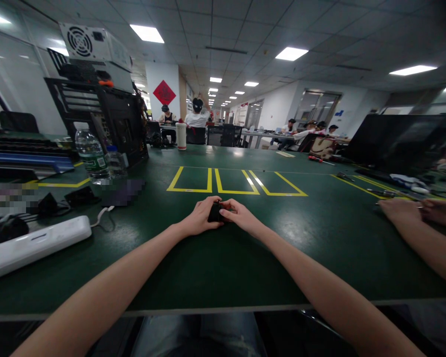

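A small black object (214,212), boxy in outline, is held between my two hands just above or on the green tabletop (223,267). Its kind cannot be made out. My left hand (200,216) wraps its left side, with the thumb along the lower edge and the fingers over the top. From the right, my right hand (238,214) pinches it with thumb and fingertips. Parts of the object are hidden behind the fingers. Just beyond my hands, yellow tape outlines (236,192) mark several boxes on the table.
To the left lie a white power strip (40,243), a water bottle (91,156) and a black computer case (115,119). A white cup (181,136) stands at the far edge. At right, a co-worker's hands (401,210) work near tools and a dark monitor (397,144).
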`<state>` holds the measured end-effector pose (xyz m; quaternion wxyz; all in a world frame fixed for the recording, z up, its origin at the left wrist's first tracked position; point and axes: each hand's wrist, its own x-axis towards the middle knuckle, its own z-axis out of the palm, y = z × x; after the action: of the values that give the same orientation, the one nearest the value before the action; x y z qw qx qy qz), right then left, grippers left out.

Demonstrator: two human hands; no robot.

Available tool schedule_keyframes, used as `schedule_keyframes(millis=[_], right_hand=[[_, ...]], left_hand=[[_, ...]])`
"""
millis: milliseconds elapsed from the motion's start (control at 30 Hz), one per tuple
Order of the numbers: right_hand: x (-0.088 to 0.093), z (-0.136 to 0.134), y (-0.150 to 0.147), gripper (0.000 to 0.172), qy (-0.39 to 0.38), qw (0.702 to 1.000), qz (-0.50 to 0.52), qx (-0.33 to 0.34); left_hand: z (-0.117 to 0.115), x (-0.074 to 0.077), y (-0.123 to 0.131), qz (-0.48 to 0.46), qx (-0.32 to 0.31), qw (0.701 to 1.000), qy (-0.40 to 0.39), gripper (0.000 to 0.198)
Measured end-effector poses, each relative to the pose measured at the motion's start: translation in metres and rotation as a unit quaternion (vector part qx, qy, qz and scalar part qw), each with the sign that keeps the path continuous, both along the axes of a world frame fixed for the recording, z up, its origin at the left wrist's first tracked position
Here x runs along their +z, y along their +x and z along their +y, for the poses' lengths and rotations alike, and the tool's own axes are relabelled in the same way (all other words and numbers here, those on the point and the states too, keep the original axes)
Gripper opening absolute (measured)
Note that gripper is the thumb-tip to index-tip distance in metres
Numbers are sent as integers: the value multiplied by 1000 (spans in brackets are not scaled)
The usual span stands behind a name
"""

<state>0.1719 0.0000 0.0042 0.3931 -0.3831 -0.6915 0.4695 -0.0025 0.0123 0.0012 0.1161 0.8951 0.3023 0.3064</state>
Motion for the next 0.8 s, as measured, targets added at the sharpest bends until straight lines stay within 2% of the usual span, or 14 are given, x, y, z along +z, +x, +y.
schedule_keyframes(millis=[233,500,800], right_hand=[[0,-2,-2,22,50,998,24,-5],[-2,2,0,32,-10,1000,-1,-5],[5,-6,-3,20,41,999,11,-3]], left_hand=[[4,-5,1,-9,4,1000,4,62],[1,-1,0,-3,-1,1000,-8,59],[1,0,0,1,0,1000,-8,61]])
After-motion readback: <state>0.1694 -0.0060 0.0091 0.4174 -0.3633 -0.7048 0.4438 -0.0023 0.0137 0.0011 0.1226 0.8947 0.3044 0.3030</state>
